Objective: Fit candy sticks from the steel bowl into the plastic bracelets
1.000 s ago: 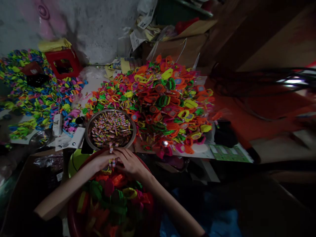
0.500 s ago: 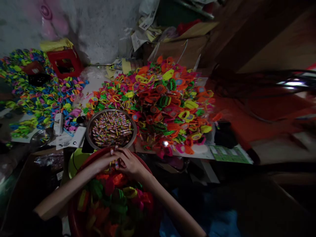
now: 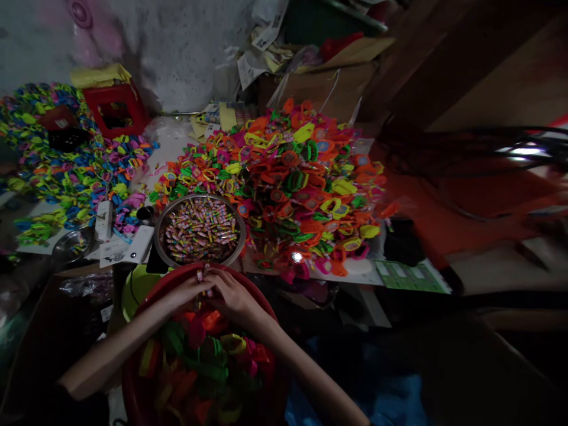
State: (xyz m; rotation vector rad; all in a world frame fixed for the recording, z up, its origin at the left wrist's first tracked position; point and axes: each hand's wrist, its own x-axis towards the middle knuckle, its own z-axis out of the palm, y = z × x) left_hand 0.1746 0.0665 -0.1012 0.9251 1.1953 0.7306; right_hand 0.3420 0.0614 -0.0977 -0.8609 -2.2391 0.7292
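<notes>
My left hand (image 3: 191, 291) and my right hand (image 3: 233, 294) meet over the far rim of a red basin (image 3: 153, 294). Their fingers are closed together around a few small wrapped candies (image 3: 200, 274), partly covered by the fingers. Below the hands, the basin holds a jumble of bright plastic toy watches (image 3: 210, 355) in green, orange, yellow and pink. Just beyond my fingers stands a round metal bowl (image 3: 244, 236) full of similar wrapped candies (image 3: 199, 228).
A big heap of toy watches (image 3: 306, 189) spreads over the table behind and right of the bowl. More coloured pieces (image 3: 75, 177) lie at the left, around a red stool (image 3: 116, 112). A white power strip (image 3: 104, 220) and a small metal bowl (image 3: 73, 245) sit near the front edge.
Both hands stay together over the basin rim, with only slight finger movement around the candies. The view has shifted a little.
</notes>
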